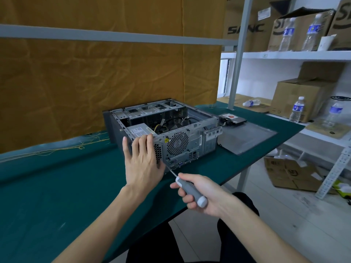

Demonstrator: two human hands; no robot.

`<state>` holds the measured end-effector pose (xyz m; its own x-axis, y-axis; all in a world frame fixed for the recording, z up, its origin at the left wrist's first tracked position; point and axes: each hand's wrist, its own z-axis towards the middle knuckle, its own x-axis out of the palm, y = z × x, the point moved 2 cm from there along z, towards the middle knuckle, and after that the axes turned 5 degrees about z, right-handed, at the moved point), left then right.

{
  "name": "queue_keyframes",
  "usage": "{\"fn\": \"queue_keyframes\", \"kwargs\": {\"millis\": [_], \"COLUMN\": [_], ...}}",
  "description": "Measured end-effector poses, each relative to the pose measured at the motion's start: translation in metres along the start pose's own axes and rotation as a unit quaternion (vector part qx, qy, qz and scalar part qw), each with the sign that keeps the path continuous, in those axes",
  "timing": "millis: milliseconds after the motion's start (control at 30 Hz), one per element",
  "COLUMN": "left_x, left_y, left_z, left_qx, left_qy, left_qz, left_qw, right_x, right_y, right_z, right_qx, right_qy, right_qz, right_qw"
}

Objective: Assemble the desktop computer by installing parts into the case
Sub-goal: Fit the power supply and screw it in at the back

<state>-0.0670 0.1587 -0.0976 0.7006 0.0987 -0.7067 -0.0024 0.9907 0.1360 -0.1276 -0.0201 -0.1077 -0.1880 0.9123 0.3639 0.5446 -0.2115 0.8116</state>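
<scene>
My left hand point(141, 160) lies flat on the rear of the case point(163, 130), fingers straight and spread. The fingertips reach over the top edge onto the power supply point(140, 130) at about 12 o'clock from my palm. It grips nothing; it only presses. I judge its job is to keep the supply seated against the rear panel and stop the case sliding on the green mat point(57, 186).

The case sits open-topped near the middle of the table, its fan grille point(177, 143) at 3 o'clock from that hand.

Next comes the screwdriver point(188, 188), shaft running toward 10 o'clock, tip at the panel's lower edge just beside the heel of my left hand. I cannot tell whether it sits in a screw head; the spot is too small to read.

My right hand point(201, 194) is curled round the grey handle, thumb and fingers wrapped, the butt pointing to 4 o'clock.

To do this well I should bring the shaft square to the panel, since it looks slanted and a slanted bit may cam out. I would push along the shaft as I turn and keep pressing with the left palm until the screw bites.

The side panel point(247, 137) lies flat at 3 o'clock from the case, still off.
</scene>
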Motion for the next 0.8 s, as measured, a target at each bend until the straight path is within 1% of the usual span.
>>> {"fn": "queue_keyframes", "kwargs": {"millis": [67, 133, 167, 200, 267, 333, 367, 433, 533, 567, 600, 633, 700, 767, 800], "left_x": [-0.004, -0.008, -0.011, -0.013, -0.015, -0.011, -0.006, 0.01, 0.046, 0.059, 0.073, 0.087, 0.11, 0.126, 0.131], "left_y": [0.001, 0.001, 0.0, -0.003, -0.016, -0.036, -0.048, -0.071, -0.105, -0.114, -0.121, -0.127, -0.134, -0.136, -0.136], "left_z": [0.005, 0.012, 0.019, 0.028, 0.05, 0.077, 0.092, 0.127, 0.182, 0.199, 0.214, 0.227, 0.246, 0.258, 0.262], "left_qx": [-0.005, -0.01, -0.009, -0.004, 0.018, 0.047, 0.059, 0.09, 0.137, 0.143, 0.144, 0.149, 0.163, 0.187, 0.199], "left_qy": [-0.01, -0.018, -0.02, -0.018, -0.003, 0.034, 0.06, 0.125, 0.22, 0.239, 0.251, 0.259, 0.264, 0.247, 0.233], "left_qz": [0.005, 0.012, 0.013, 0.008, -0.028, -0.094, -0.137, -0.215, -0.265, -0.276, -0.28, -0.277, -0.264, -0.258, -0.259], "left_qw": [1.0, 1.0, 1.0, 1.0, 0.999, 0.994, 0.987, 0.965, 0.929, 0.92, 0.915, 0.913, 0.913, 0.915, 0.916], "right_x": [-0.016, -0.043, -0.059, -0.076, -0.113, -0.153, -0.173, -0.207, -0.244, -0.252, -0.258, -0.263, -0.271, -0.28, -0.284], "right_y": [0.003, 0.01, 0.016, 0.024, 0.045, 0.069, 0.084, 0.113, 0.153, 0.164, 0.174, 0.183, 0.197, 0.207, 0.214], "right_z": [-0.008, -0.015, -0.016, -0.014, -0.005, 0.013, 0.026, 0.054, 0.102, 0.118, 0.134, 0.149, 0.174, 0.194, 0.202], "right_qx": [-0.02, -0.055, -0.077, -0.102, -0.15, -0.187, -0.199, -0.204, -0.174, -0.164, -0.158, -0.156, -0.155, -0.149, -0.146], "right_qy": [0.028, 0.023, -0.001, -0.043, -0.166, -0.3, -0.351, -0.409, -0.429, -0.424, -0.414, -0.403, -0.371, -0.331, -0.311], "right_qz": [-0.014, -0.041, -0.047, -0.05, -0.063, -0.115, -0.173, -0.311, -0.459, -0.494, -0.518, -0.531, -0.544, -0.562, -0.58], "right_qw": [0.999, 0.997, 0.996, 0.993, 0.973, 0.928, 0.898, 0.833, 0.758, 0.741, 0.732, 0.729, 0.736, 0.743, 0.739]}}
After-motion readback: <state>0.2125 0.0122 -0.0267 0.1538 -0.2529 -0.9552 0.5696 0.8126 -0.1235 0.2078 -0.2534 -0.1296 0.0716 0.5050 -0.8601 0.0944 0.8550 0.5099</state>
